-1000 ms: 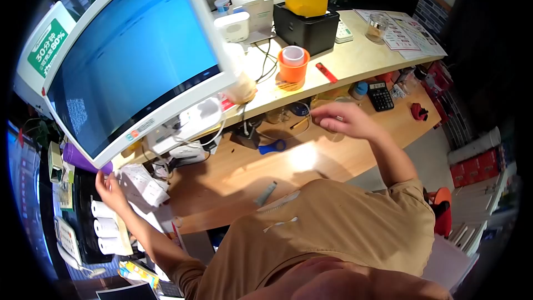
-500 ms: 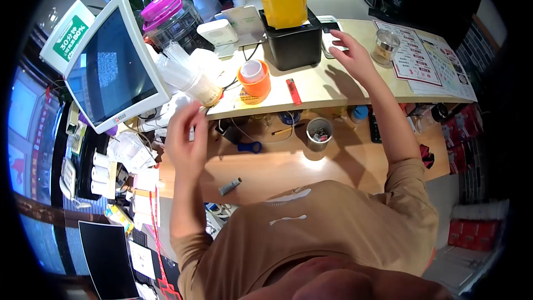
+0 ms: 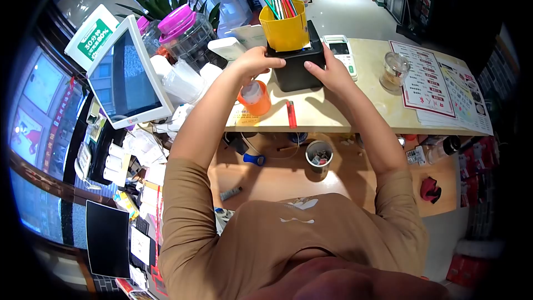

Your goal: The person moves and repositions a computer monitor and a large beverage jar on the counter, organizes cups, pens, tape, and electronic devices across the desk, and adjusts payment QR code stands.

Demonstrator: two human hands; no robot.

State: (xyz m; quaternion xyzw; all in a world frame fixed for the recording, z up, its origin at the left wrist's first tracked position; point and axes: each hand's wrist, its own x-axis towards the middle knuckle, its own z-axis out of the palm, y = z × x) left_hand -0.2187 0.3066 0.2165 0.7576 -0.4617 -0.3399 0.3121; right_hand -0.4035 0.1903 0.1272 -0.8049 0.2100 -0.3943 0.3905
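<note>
A black box [image 3: 298,79] stands on the upper counter, with a yellow pencil holder [image 3: 283,34] full of coloured pencils [image 3: 282,4] on top of it. My left hand [image 3: 259,63] grips the box's left side, thumb across its front. From the right, my right hand [image 3: 332,72] clasps the same box, its thumb also on the front; the other fingers are mostly hidden behind. An orange cup [image 3: 256,105] with a clear plastic cup [image 3: 252,92] inside sits just below my left wrist. A red lighter [image 3: 291,114] lies in front of the box.
Right of the box are a white card terminal [image 3: 340,55], a glass jar [image 3: 394,71] and printed menus [image 3: 427,83]. A monitor [image 3: 125,75] and pink-lidded jars [image 3: 186,33] stand at left. On the lower shelf are a grey cup [image 3: 319,158] and a blue-handled item [image 3: 254,159].
My left hand has moved up and right onto the black box. My right hand has come left from beside the terminal to the box's right side. The camera view has shifted slightly.
</note>
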